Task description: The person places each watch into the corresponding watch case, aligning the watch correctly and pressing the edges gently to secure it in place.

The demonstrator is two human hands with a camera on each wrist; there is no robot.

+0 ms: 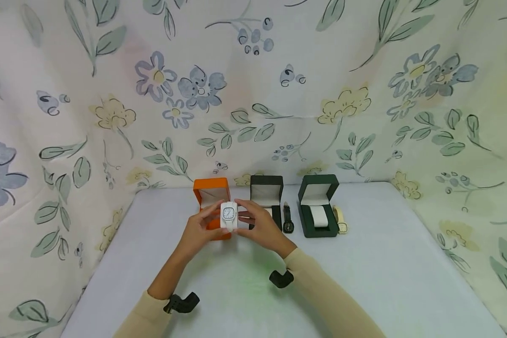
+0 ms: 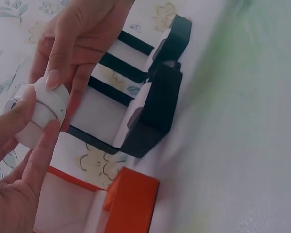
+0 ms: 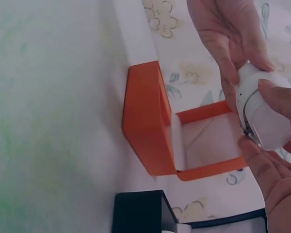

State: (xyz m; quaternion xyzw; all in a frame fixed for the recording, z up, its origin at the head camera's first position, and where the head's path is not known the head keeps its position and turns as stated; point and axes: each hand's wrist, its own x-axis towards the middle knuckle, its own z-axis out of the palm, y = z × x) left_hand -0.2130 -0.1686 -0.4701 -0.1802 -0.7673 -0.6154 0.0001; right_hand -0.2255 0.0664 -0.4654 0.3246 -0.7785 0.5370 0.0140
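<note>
A white watch is wrapped round a white cushion, its dial facing up in the head view. My left hand pinches it from the left, and my right hand grips it from the right. Thumbs and fingertips of both hands press on the strap and the cushion in the left wrist view. Just behind and below them stands an orange watch box with its lid up, partly hidden by the hands. In the right wrist view, the watch is held above that box's level.
Right of the orange box stands an open black box, partly covered by my right hand, with a black watch beside it. Farther right are an open dark green box holding a white cushion and a gold-toned watch. Floral cloth hangs behind the white table.
</note>
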